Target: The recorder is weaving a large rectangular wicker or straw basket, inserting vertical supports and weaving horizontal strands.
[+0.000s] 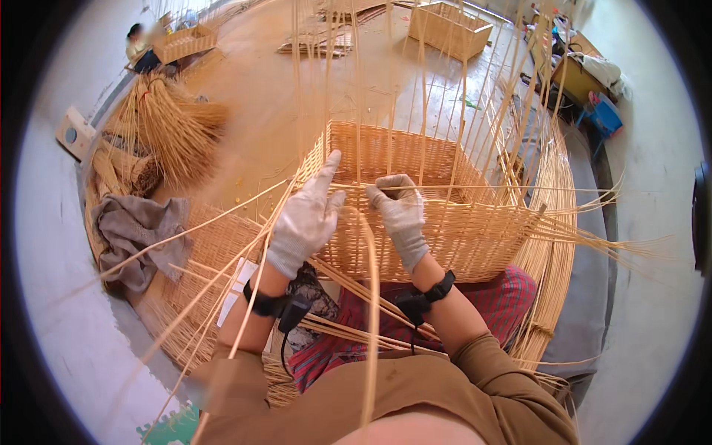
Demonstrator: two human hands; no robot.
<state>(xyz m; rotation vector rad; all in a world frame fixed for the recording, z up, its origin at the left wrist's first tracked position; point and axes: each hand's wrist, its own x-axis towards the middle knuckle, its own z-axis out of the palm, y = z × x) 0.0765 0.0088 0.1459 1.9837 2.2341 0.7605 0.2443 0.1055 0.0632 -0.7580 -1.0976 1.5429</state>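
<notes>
A rectangular wicker basket (430, 241) rests on my lap, its woven walls topped by tall upright stakes. My left hand (308, 215), in a pale glove, lies against the near left corner with its index finger stretched along the rim and its thumb apart. Beside it, at the near rim, my gloved right hand (399, 211) has its fingers pinched on a thin wicker strand (467, 187) that runs rightward. A thicker wicker rod (374, 297) arches from the near wall down toward my chest. Several loose strands (245, 256) fan out past my left hand.
Long wicker rods (549, 259) lie in a bundle at my right. To the left are a grey cloth (141, 237), a woven panel (215, 237) and a bound wicker bundle (178, 122). Another person (141, 50) sits far left; a finished-looking box basket (449, 30) stands far back.
</notes>
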